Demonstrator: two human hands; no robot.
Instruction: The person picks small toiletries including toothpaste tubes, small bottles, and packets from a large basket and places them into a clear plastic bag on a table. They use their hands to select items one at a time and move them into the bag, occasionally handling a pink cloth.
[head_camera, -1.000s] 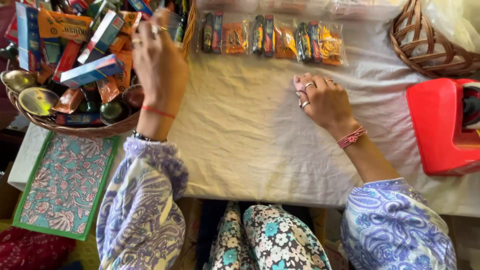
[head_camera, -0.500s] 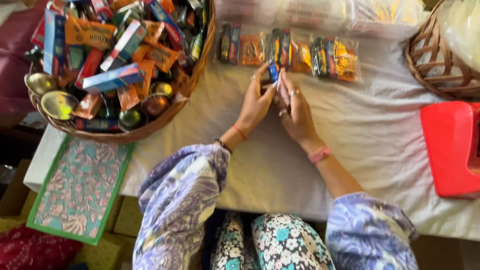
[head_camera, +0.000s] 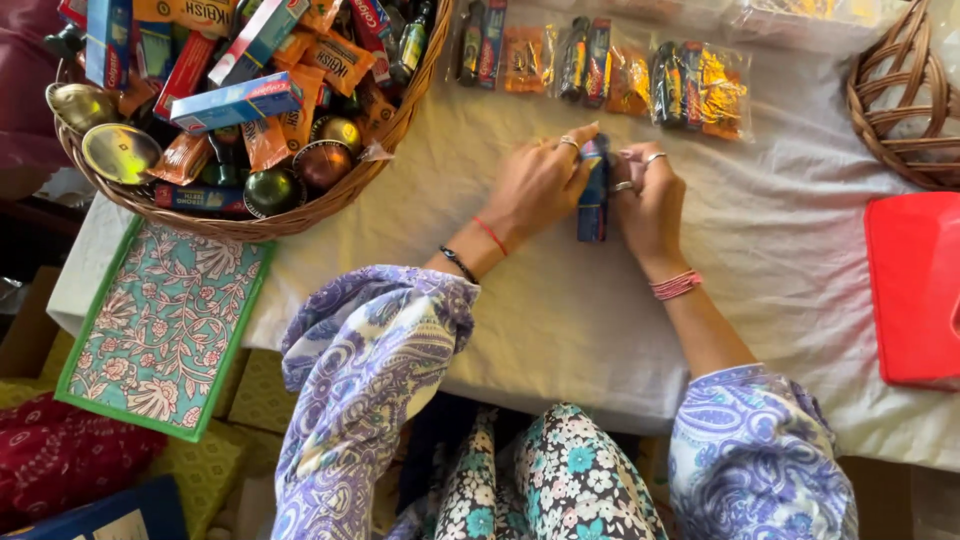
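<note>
My left hand (head_camera: 537, 182) and my right hand (head_camera: 648, 197) meet over the white cloth (head_camera: 560, 300) and both grip a small dark blue box (head_camera: 593, 195), which stands between the fingers. Just beyond the hands lies a row of clear packets (head_camera: 610, 70) with orange and dark items inside. At the upper left a wicker basket (head_camera: 250, 215) holds many boxes, orange sachets and round metal tins.
A red plastic box (head_camera: 915, 290) sits at the right edge of the table. An empty woven basket (head_camera: 905, 100) is at the upper right. A floral green-edged tray (head_camera: 160, 325) leans at the table's left side, over patterned bundles on the floor.
My left hand left the wicker basket and came to the middle. Both hands now hold the blue box together, slightly lower on the cloth than half a second ago.
</note>
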